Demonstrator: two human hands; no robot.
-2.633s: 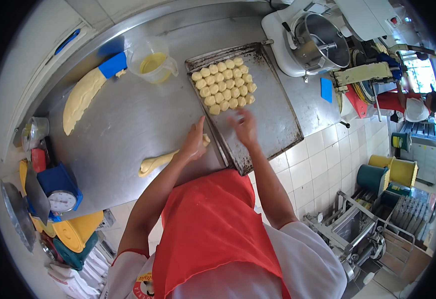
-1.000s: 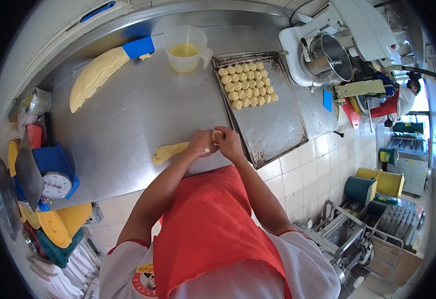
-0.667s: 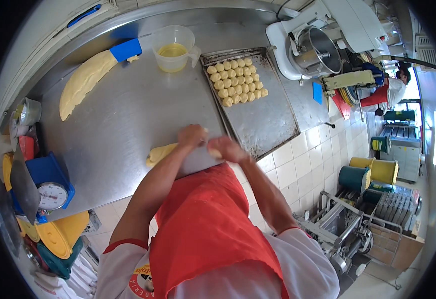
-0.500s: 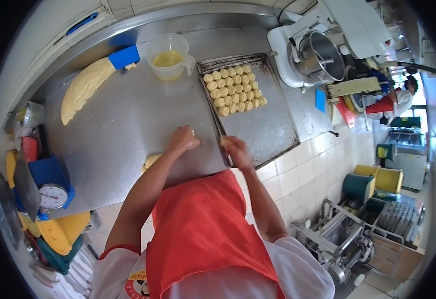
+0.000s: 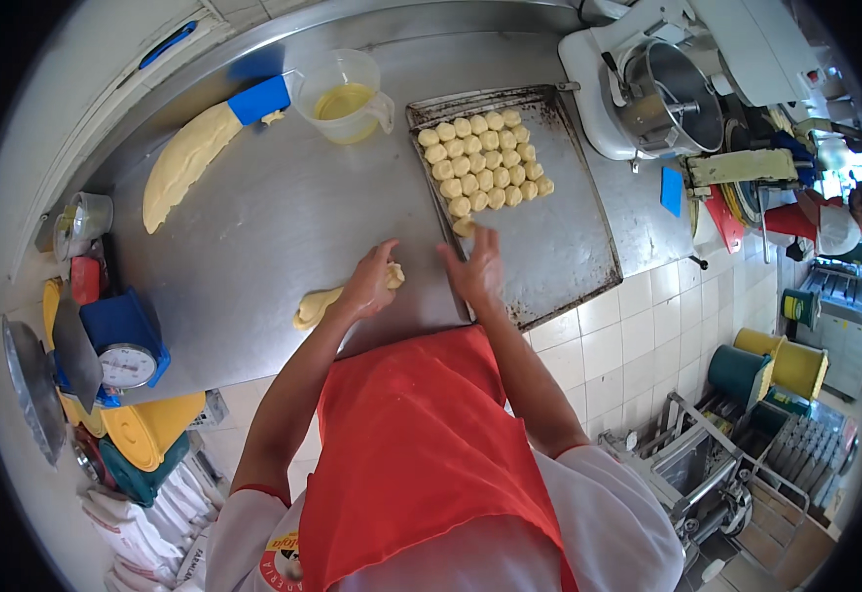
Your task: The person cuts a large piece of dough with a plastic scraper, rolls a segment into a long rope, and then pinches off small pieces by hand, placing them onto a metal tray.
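Note:
My left hand [image 5: 368, 283] is wrapped round a thick strip of pale yellow dough [image 5: 316, 308] low over the steel table; dough shows on both sides of the fist. My right hand [image 5: 477, 268] is above the left edge of the dark-rimmed baking tray [image 5: 561, 255], its thumb and fingers apart. Right at its fingertips a single dough ball [image 5: 464, 227] sits on the tray, below several tight rows of dough balls [image 5: 480, 166]. The hand partly covers that ball.
A long slab of dough [image 5: 189, 163] lies at the far left, a blue scraper [image 5: 259, 100] against its end. Beside it stands a clear jug [image 5: 342, 102] of yellow liquid. A mixer [image 5: 663, 99] stands at the back right, a dial scale [image 5: 127, 365] at the left.
My right hand has moved up to the tray and spread its fingers; a new ball lies below the rows. My left hand now grips the dough strip. The whole view has shifted slightly.

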